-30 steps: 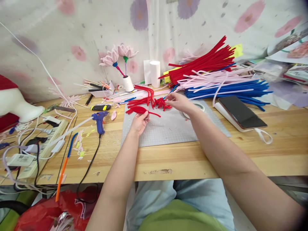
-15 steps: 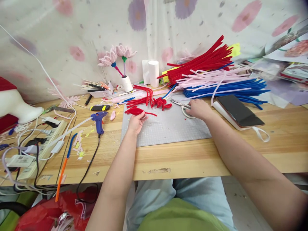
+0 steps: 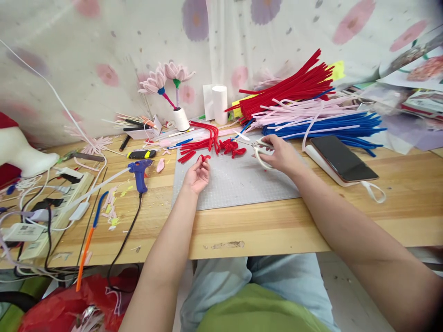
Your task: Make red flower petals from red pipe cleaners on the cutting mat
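Head view: left hand [image 3: 197,176] palm-up at the near-left of the grey cutting mat [image 3: 238,184], fingers curled round a small red pipe-cleaner piece [image 3: 204,157] that pokes up past the fingertips. Half a second ago, a long flat red petal shape across that same hand, stem trailing right; now only the short curl showing, hand turned more upward and drawn slightly nearer the mat's centre.

Right hand [image 3: 280,154] closed on the white-handled scissors [image 3: 254,146], blades pointing left toward the heap of red bent pieces [image 3: 228,146]. Half a second ago, scissors flat on the mat with the hand just settling over the handles; a full second ago, the hand further left, picking among the red pieces. Now lifted a little, blades slightly parted, tips just beside the red heap.

Behind: bundles of red pipe cleaners [image 3: 290,87], pink pipe cleaners [image 3: 297,110] and blue pipe cleaners [image 3: 328,124], unchanged. Phone [image 3: 341,159] lying dark-screened to the right of the right hand, same place. Blue glue gun [image 3: 139,171] resting left of the mat on the wooden table [image 3: 277,226], untouched.
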The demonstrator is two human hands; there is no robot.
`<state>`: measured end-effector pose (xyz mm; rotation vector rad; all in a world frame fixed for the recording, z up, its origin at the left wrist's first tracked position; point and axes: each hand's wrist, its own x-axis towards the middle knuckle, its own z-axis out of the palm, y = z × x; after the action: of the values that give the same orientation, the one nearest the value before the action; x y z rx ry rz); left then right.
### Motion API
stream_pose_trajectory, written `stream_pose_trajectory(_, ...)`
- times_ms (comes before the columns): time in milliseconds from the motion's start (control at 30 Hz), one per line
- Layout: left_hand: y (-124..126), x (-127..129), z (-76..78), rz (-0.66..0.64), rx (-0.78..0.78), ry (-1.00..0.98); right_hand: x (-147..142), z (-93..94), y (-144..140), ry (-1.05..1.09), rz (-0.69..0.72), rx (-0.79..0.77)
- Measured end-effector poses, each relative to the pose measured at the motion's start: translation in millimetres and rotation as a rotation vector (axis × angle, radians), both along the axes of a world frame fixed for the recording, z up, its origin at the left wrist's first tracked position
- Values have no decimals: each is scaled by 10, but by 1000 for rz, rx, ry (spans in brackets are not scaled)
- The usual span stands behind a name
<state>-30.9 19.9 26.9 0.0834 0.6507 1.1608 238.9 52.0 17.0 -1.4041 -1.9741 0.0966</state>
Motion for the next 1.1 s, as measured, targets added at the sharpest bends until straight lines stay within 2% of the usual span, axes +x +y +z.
stream_pose_trajectory(100, -43, 39, 1, -65, -9, -125, -168, -52, -45, -28, 95, 78)
stream_pose_trajectory(267, -75, 52, -20, -99, 19, -164, -344, -101, -148, -169, 231, 137)
stream_pose_trajectory(400, -63, 41, -38, -110, 31, -224, -392, -128, -178, -224, 230, 151)
stream_pose_trajectory(533, -49, 69, -45, -27, 22, -258, -398, -146, -168, -236, 205, 160)
stream_pose_trajectory(767, -48, 121, -31, 88, 42, -193, -488, -152, -151, -227, 222, 108)
stream_pose_trajectory(1100, -55, 194, -33, 107, -8, -149, -510, -147, -133, -233, 206, 102)
